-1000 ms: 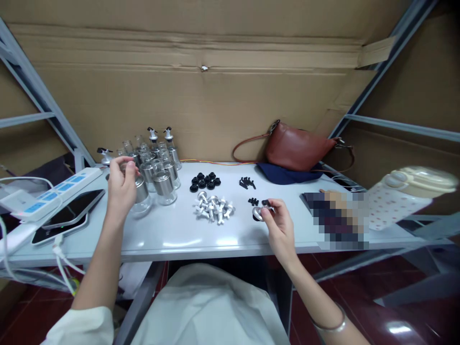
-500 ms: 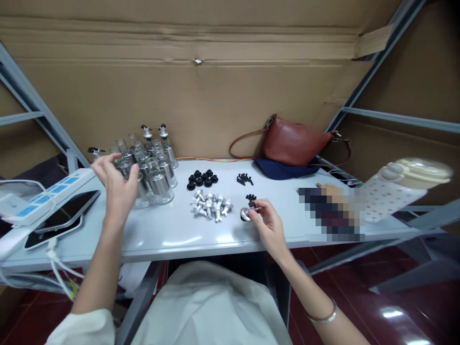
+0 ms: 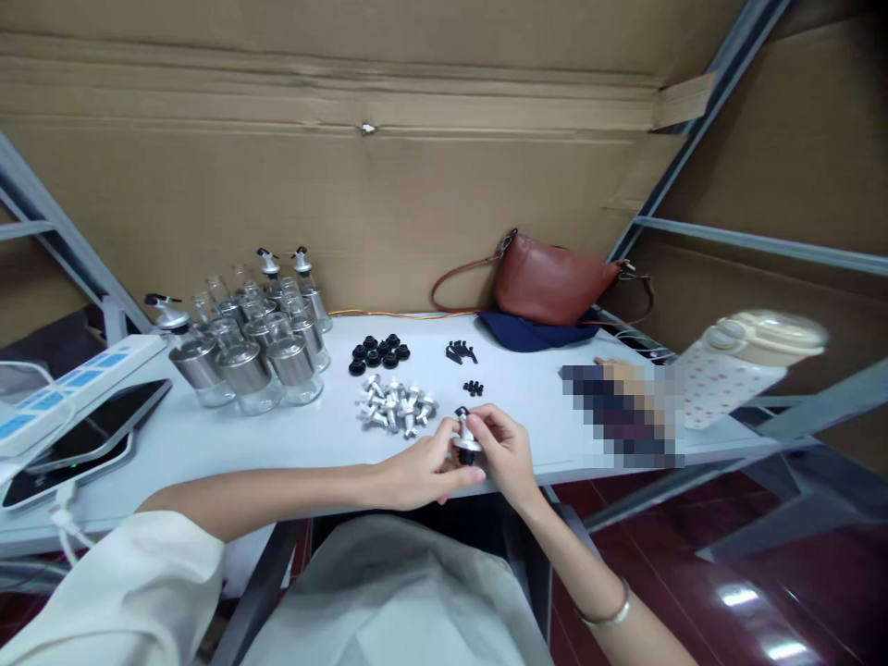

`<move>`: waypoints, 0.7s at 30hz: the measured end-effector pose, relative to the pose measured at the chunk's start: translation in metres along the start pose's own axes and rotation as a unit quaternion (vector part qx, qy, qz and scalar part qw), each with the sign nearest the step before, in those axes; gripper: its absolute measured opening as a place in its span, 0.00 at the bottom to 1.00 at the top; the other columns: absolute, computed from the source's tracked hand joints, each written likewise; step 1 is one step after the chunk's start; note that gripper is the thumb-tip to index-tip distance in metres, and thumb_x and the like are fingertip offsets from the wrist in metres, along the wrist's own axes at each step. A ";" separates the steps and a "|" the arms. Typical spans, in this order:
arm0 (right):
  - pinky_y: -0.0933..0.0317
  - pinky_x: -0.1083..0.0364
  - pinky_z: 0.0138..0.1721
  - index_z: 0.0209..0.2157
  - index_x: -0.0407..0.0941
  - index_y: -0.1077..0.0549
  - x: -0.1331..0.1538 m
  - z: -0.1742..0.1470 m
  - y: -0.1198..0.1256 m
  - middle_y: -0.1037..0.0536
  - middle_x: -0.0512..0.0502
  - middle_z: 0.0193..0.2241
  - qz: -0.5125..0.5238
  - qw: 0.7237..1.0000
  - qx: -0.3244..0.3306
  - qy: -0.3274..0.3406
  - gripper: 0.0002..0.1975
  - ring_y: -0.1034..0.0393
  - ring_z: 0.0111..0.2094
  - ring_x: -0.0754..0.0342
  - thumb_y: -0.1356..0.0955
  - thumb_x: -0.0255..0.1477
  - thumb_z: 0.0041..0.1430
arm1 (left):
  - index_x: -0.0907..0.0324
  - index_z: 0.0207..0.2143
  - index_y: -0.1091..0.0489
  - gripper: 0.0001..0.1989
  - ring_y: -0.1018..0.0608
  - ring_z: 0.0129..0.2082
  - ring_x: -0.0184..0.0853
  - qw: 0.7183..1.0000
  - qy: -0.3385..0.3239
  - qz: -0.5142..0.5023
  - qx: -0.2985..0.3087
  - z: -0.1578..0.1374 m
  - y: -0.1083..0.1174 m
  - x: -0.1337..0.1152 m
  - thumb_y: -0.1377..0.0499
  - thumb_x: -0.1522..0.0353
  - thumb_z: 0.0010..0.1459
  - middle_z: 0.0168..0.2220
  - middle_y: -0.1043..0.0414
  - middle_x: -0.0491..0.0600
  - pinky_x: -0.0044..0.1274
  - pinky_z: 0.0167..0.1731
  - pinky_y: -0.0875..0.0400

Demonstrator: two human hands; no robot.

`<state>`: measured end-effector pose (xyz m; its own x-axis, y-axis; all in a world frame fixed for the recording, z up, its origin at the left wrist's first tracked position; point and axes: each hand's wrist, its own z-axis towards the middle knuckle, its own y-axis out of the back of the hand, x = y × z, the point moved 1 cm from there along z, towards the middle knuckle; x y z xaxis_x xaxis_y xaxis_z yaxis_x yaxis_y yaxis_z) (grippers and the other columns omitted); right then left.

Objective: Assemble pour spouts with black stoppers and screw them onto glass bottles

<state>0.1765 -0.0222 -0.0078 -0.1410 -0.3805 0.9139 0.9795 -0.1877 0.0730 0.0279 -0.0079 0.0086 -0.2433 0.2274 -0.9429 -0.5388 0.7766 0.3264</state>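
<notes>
Near the table's front edge, a silver and black bottle pourer point(image 3: 467, 444) is held upright between my two hands. My right hand point(image 3: 505, 453) pinches its metal upper part with thumb and fingertips. My left hand point(image 3: 423, 470) closes around it from the other side, thumb by the black stopper end; some of its fingers are hidden. Just beyond lie a pile of silver spout pieces point(image 3: 394, 405), a group of black stoppers point(image 3: 378, 353), small black caps point(image 3: 474, 388) and thin black levers point(image 3: 460, 351).
Several glass bottles with steel bands point(image 3: 289, 361) stand at the left, a few topped with pourers. Beside them are a power strip point(image 3: 76, 388) and a phone point(image 3: 104, 430). A brown bag point(image 3: 555, 282) rests on a navy cap point(image 3: 534, 333); a dotted tumbler point(image 3: 728, 379) stands right.
My left hand has come from the bottles to the pourer and closed on it. My right hand has shifted slightly left and down, turning the pourer upright. A pourer-topped bottle now shows at the left.
</notes>
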 end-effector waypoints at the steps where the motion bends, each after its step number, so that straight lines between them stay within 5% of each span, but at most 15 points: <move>1: 0.41 0.57 0.26 0.25 0.43 0.30 0.000 -0.001 0.000 0.30 0.52 0.19 -0.014 1.000 0.004 0.003 0.13 0.36 0.22 0.56 0.33 0.39 0.56 | 0.61 0.46 0.48 0.20 0.34 0.17 0.28 1.000 -0.001 -0.009 -0.001 0.001 -0.002 0.003 0.47 0.57 0.60 0.18 0.40 0.37 0.20 0.21 0.40; 5: 0.40 0.57 0.27 0.28 0.44 0.28 0.000 -0.004 -0.001 0.30 0.51 0.21 -0.080 0.995 -0.005 0.058 0.13 0.36 0.23 0.56 0.35 0.38 0.59 | 0.59 0.43 0.48 0.20 0.34 0.16 0.25 0.993 -0.015 -0.112 -0.019 0.001 -0.005 0.011 0.47 0.54 0.59 0.23 0.37 0.39 0.19 0.18 0.41; 11: 0.36 0.53 0.34 0.55 0.45 0.35 0.004 -0.009 -0.001 0.31 0.45 0.34 -0.169 0.959 0.048 0.222 0.20 0.34 0.33 0.52 0.43 0.38 0.67 | 0.57 0.45 0.49 0.23 0.33 0.16 0.23 0.968 -0.044 -0.245 0.006 -0.002 -0.004 0.010 0.44 0.54 0.57 0.23 0.37 0.38 0.16 0.16 0.45; 16: 0.36 0.53 0.32 0.52 0.46 0.34 0.005 -0.008 0.000 0.32 0.47 0.31 -0.184 0.947 0.058 0.255 0.20 0.35 0.31 0.52 0.42 0.41 0.66 | 0.60 0.42 0.45 0.27 0.42 0.11 0.22 0.977 -0.018 -0.214 -0.013 -0.001 -0.003 0.008 0.39 0.53 0.50 0.15 0.46 0.32 0.17 0.13 0.49; 21: 0.38 0.54 0.29 0.42 0.45 0.32 0.006 -0.008 -0.003 0.32 0.47 0.28 -0.181 0.949 0.072 0.249 0.23 0.35 0.29 0.52 0.45 0.48 0.64 | 0.60 0.30 0.42 0.21 0.41 0.12 0.23 0.989 -0.006 -0.143 -0.027 0.000 -0.003 0.010 0.37 0.56 0.48 0.14 0.45 0.35 0.18 0.13 0.49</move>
<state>0.1720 -0.0313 -0.0058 -0.4871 -0.7016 0.5200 0.8586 -0.2757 0.4322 0.0273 -0.0083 -0.0017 -0.0658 0.0104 -0.9978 -0.6270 0.7774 0.0494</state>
